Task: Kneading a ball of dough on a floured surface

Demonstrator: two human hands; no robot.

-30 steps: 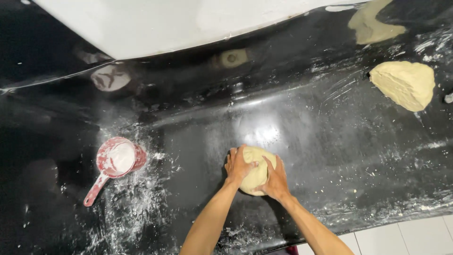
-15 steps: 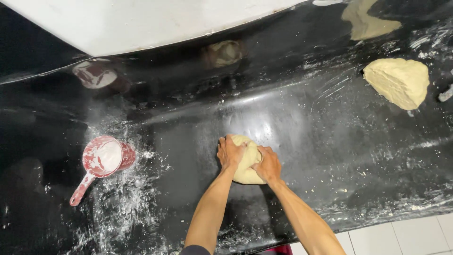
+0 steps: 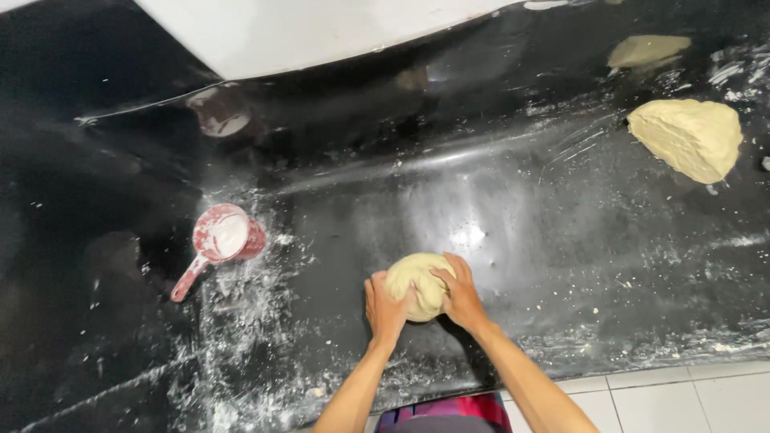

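- Surface: glossy black table (image 3: 561, 240), wet-looking sheen, with a bright glare patch just beyond the hands. A white wall or panel (image 3: 321, 32) runs along the far edge and is mirrored in the black top. Pale floor tiles (image 3: 690, 401) show at the near right.
- Flour (image 3: 241, 337) is scattered in streaks over the near left of the table; finer specks and smears trail along the near right edge.
- Dough ball (image 3: 417, 282): pale yellow, rounded, resting on the table near the centre, slightly towards the near edge.
- Left hand (image 3: 385, 309): grip partly closed, fingers spread and curved against the near left side of the dough ball, palm pressed to it.
- Right hand (image 3: 459, 295): grip partly closed, fingers laid over the top and right side of the dough ball, in contact. Both forearms come in from the near edge, converging on the ball.
- Red measuring cup (image 3: 224, 236): sits left of the hands and well apart from them, holds white flour, rim dusted, handle pointing to the near left.
- Large dough lump (image 3: 690, 138): same pale colour, rough wedge shape, far right of the table, well apart from the hands. Its reflection shows just beyond it.
- Patterned cloth (image 3: 449, 413), red and dark, visible at the near edge between the forearms; cannot tell what it is.
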